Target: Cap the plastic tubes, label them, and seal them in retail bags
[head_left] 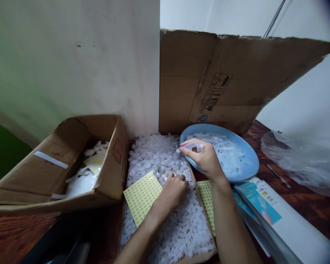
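My right hand (205, 159) is closed round a small translucent plastic piece (191, 146), held in the air beside the blue basin (254, 161). My left hand (174, 189) reaches down into a pile of small clear plastic pieces (188, 231) in a shallow cardboard tray (209, 258). Its fingers are curled, and their tips are hidden, so I cannot see what they grip. A yellow sheet with rows of small round dots (143, 196) lies on the pile, just left of that hand. More translucent plastic strips (231, 161) lie in the basin.
At left stands an open cardboard box (110, 172) with paper scraps inside. A large cardboard panel (189, 80) leans at the back. Another dotted sheet (206, 194) lies under my right forearm. Right are a white-and-teal package (280, 216), a thin metal tool (279, 176) and clear plastic bagging (313, 161).
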